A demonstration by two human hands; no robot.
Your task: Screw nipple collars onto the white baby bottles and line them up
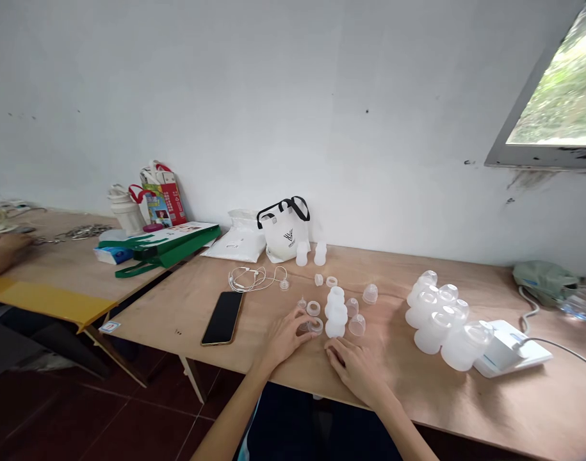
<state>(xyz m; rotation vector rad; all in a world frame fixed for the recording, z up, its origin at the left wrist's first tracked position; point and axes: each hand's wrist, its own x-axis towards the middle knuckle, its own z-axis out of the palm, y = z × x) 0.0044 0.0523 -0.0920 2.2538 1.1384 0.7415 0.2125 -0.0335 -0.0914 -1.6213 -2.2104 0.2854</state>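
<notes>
My left hand [287, 334] rests on the table with curved fingers apart, beside a translucent screw ring [315, 325] and partly covering a small clear piece; whether it touches the ring I cannot tell. Farther back lie another ring [313, 308] and a bottle nipple [301, 303]. My right hand [354, 366] lies with loosely bent fingers just in front of a row of frosted baby bottle bodies [335, 314], holding nothing visible. Clear dome caps [357, 325] stand right of that row. Behind them are a loose ring [332, 282] and a small white piece [318, 280].
Several capped baby bottles [458, 342] stand at right beside a white device [508, 352] with a cable. Two frosted bodies [320, 254] stand before a white bag [287, 234]. A phone [222, 318] and earphones [254, 279] lie left. Another person's arm [4, 250] is far left.
</notes>
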